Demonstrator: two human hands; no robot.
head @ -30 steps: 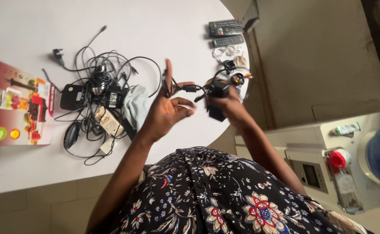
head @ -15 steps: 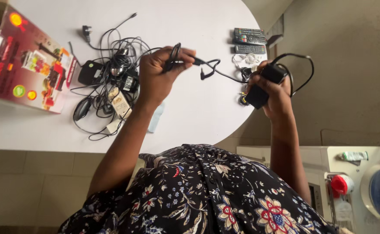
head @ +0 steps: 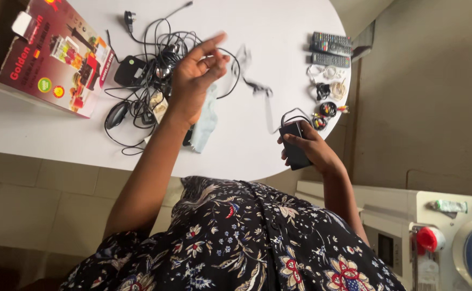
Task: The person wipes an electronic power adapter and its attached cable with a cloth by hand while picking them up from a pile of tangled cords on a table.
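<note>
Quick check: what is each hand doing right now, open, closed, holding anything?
Left hand: open, fingers spread above the tangle of cables; whether it holds a cable cannot be told.
Right hand: closed on a black power adapter.

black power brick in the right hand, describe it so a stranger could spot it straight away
Start at the white round table and go to its near edge on the right. There the right hand holds the black power brick, a flat dark block with a thin black cord looping off its top. Unlike the adapters in the cable tangle, it lies apart, in a hand.
</note>
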